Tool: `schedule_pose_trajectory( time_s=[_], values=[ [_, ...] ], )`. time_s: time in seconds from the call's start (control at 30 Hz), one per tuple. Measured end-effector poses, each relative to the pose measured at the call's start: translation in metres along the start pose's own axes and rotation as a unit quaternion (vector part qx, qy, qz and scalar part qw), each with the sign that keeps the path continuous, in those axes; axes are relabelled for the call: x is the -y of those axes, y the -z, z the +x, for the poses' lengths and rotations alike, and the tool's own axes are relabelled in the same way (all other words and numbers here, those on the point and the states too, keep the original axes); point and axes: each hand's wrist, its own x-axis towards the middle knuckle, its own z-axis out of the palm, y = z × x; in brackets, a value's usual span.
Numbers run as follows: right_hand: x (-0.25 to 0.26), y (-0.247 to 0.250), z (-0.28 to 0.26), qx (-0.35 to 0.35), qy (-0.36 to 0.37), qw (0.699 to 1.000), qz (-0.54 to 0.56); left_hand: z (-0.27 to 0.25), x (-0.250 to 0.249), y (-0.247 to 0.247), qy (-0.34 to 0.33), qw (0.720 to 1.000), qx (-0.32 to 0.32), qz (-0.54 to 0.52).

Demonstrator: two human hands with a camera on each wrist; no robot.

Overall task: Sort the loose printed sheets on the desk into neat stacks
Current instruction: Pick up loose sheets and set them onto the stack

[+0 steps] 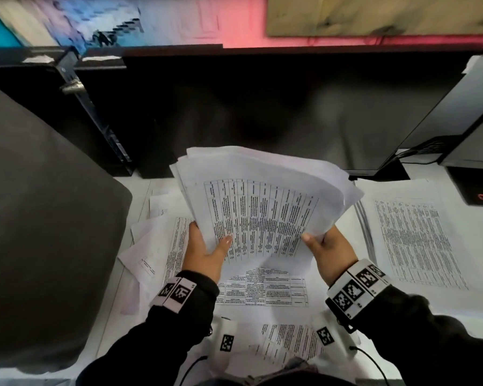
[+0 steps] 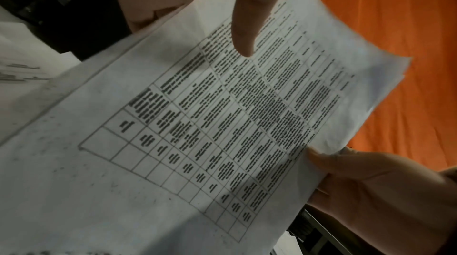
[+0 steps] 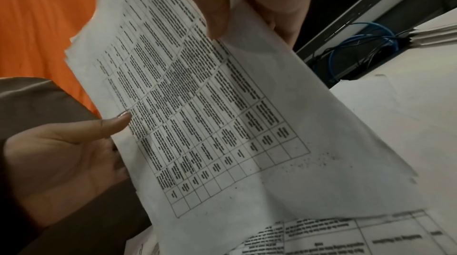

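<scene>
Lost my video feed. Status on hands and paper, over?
Left hand and right hand both grip a fanned bundle of sheets, lifted off the desk. Neat stack at right. Loose sheets underneath.

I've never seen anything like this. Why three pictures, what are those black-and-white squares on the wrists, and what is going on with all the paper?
No machine here: a person wears three cameras. The big picture looks down from the head; the other two look along each wrist. The squares are printed markers on the wristbands. The left hand and right hand grip a bundle of printed sheets by its lower corners, thumbs on top, above the white desk. Loose sheets lie below it, a tidier stack on the right, dark monitors behind.
</scene>
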Motion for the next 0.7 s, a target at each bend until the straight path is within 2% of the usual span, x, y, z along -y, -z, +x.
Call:
schedule_pose_trajectory(
  time_s=[0.13,0.3,0.47,0.7],
  values=[
    [-0.001,-0.002,0.0,0.021,-0.008,1.0,0.007,0.0,0.004,-0.003,0.01,1.0,0.014,0.005],
    [0.006,0.004,0.0,0.007,0.001,0.998,0.056,0.003,0.0,-0.004,-0.003,1.0,0.017,0.008],
    [0.004,0.017,0.001,-0.01,0.012,0.995,0.096,0.007,0.001,-0.004,-0.008,0.998,0.022,-0.052],
    [0.014,0.027,-0.002,-0.045,0.061,0.991,0.109,0.002,-0.015,-0.009,-0.077,0.992,0.02,-0.1]
  ],
)
